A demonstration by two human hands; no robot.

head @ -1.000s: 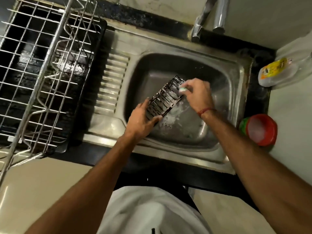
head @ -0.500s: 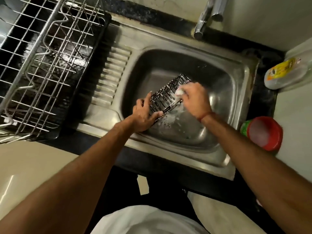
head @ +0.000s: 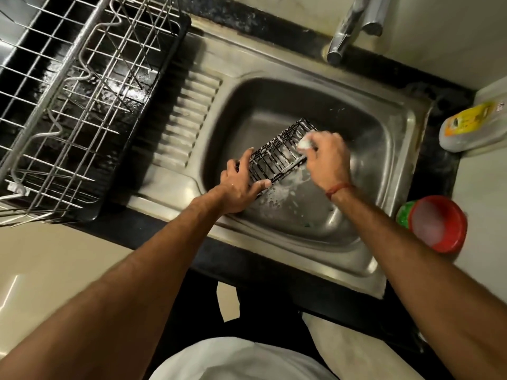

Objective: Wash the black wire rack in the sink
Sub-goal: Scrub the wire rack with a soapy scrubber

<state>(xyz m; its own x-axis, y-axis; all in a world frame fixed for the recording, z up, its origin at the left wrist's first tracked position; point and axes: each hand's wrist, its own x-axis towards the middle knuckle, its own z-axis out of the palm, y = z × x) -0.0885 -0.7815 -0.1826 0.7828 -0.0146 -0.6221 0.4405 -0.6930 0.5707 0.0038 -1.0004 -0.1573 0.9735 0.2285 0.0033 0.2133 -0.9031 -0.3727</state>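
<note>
Rack tilted in the sink, long axis running from near-left up to far-right. Left hand grips the near end, fingers curled over the wires; right hand pinches a soapy sponge against the far end.

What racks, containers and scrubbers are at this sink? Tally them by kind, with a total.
Racks: 2, the black wire rack in the sink and the steel dish rack on the counter.
Containers: 2, the red tub and the yellow-labelled bottle.
Scrubbers: 1, the pale scrubber in the right hand.
Total: 5
</note>
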